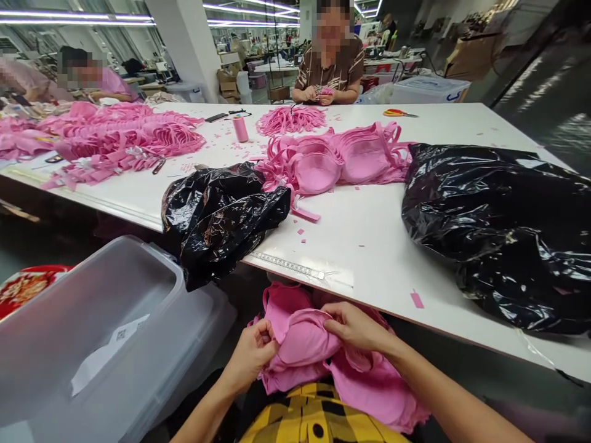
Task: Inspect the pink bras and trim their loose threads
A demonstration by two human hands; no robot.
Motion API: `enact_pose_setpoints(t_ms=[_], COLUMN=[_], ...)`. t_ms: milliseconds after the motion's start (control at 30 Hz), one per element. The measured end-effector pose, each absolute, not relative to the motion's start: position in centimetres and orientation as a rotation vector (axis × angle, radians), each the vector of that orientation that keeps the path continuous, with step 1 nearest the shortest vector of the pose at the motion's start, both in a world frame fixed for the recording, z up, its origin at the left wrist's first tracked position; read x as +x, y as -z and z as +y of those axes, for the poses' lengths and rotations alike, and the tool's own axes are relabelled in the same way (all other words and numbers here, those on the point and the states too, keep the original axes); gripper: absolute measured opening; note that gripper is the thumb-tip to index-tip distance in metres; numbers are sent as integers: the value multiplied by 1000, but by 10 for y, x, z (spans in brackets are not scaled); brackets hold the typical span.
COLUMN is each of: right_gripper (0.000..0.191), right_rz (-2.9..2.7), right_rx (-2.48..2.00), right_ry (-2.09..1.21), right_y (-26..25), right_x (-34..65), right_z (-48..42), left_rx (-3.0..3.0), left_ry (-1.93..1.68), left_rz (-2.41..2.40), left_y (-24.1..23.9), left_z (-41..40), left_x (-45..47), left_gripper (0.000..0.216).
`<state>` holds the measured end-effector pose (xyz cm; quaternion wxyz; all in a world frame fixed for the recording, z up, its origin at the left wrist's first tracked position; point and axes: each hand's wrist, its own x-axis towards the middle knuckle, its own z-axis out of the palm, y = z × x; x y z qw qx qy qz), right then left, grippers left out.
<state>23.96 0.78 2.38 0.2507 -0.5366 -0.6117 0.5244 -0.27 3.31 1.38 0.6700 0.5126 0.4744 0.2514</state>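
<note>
A pink bra (307,338) lies over my lap below the table's front edge, with more pink cups bunched around it. My left hand (253,354) pinches its left edge between thumb and fingers. On the other side, my right hand (353,326) grips the upper rim of the same cup. Up on the table, a row of nested pink bras (341,160) stands with cups facing me. A crumpled black plastic bag (221,215) hangs over the table edge to their left, and a bulky black bag (498,227) sits at the right.
A translucent plastic bin (178,280) stands at my left, with a paper label inside. On the white table (369,264) are a pink thread spool (240,128), scissors (399,113), pink strap piles (129,129) and a measuring tape (286,264). Across it a person (330,67) handles pink pieces.
</note>
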Motion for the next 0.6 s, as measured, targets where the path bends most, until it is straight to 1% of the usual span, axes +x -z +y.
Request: enact_pose_setpoints(t_ms=[67,133,233,333,433,600], right_gripper=[18,13,8,16,22,22], right_rz=[-1657,-1653,-1622,-1553,-1531,-1480], right_rx=[-1471,-1471,-1550,-1654,-1671,-1554], right_ry=[-1383,-1375,-1309,-1222,-1210,-1303], right_y=[-24,-23,-16,-6,-2,-10], right_x=[239,237,235,233,233,230], right_z=[8,8,6,2,-1,1], left_rx=[1132,1153,1230,1255,1190,1140], left_ry=[-556,-545,-558,-646,-650,-611], left_rz=[1021,996,1063,1163,1120,1016], left_y=[-17,-18,-11,-3,-3,-11], left_z=[36,37,37,34,33,34], left_x=[-3,-4,-5,-3,3,11], left_gripper=[27,30,24,19,20,25])
